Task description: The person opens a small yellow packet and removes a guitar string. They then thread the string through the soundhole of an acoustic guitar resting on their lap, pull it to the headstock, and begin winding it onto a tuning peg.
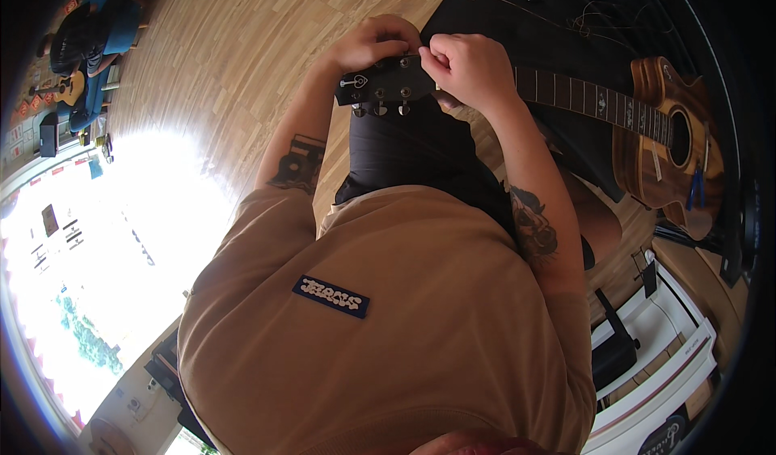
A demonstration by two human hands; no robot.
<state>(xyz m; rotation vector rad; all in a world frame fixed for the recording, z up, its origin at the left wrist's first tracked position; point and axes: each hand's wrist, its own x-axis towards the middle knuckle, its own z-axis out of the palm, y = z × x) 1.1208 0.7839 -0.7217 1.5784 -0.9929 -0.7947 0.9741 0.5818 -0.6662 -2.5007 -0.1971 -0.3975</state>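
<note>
An acoustic guitar lies across in front of me, its dark headstock [373,90] at centre and its brown wooden body [647,160] at the right. My left hand [373,41] is closed at the headstock's far edge, thumb and fingers curled together beside a tuning peg. My right hand [471,69] is closed in a pinch just above the headstock, near where the neck [578,95] begins. Whatever either hand pinches is too small or hidden to make out. Metal tuning pegs [381,109] stick out along the near edge. A blue-handled tool [696,188] rests on the guitar's body.
Thin loose strings [578,25] lie coiled on the black work surface [517,14] under the guitar. At the far left, a person in dark clothes [81,39] sits near another guitar [71,89]. Bright window light [153,204] glares on the left. A white piece of equipment [655,350] stands at the lower right.
</note>
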